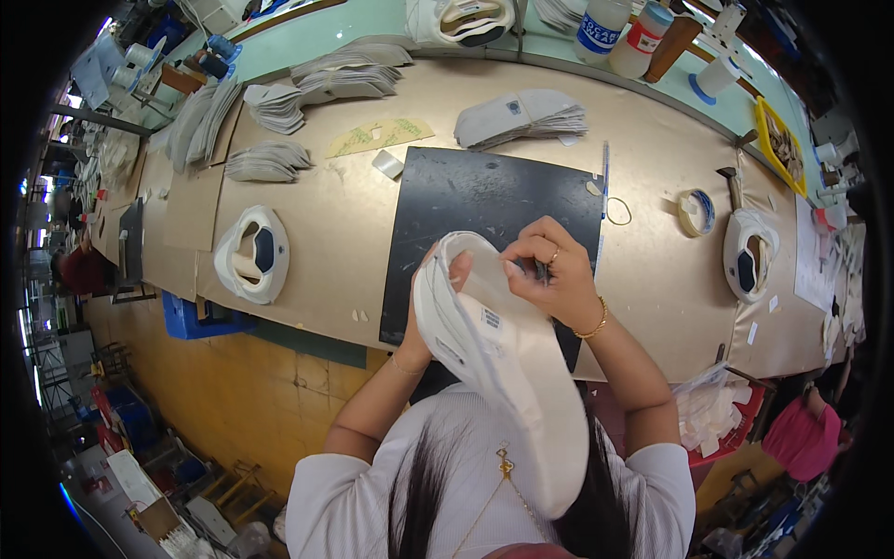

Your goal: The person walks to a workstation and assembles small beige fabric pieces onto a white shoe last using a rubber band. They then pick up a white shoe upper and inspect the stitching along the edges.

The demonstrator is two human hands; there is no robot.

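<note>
A white shoe upper [535, 410], long and flat at the toe with a curved collar, hangs in front of my chest. My left hand [421, 307] wraps around its heel end, the thumb inside the opening and the other fingers mostly hidden behind it. My right hand [557, 272] is closed in a pinch right at the collar's right edge. Whatever lies between those fingertips is too small to make out. Under both hands lies a black mat [498, 191].
Stacks of grey-white shoe pieces [521, 118] line the table's back. Finished-looking white shoe uppers stand at left [253, 254] and right [751, 254]. A tape roll [696, 212], a hammer [730, 186], a rubber band [618, 211] and a yellow tray [780, 144] sit rightward. A blue bin [200, 319] is below left.
</note>
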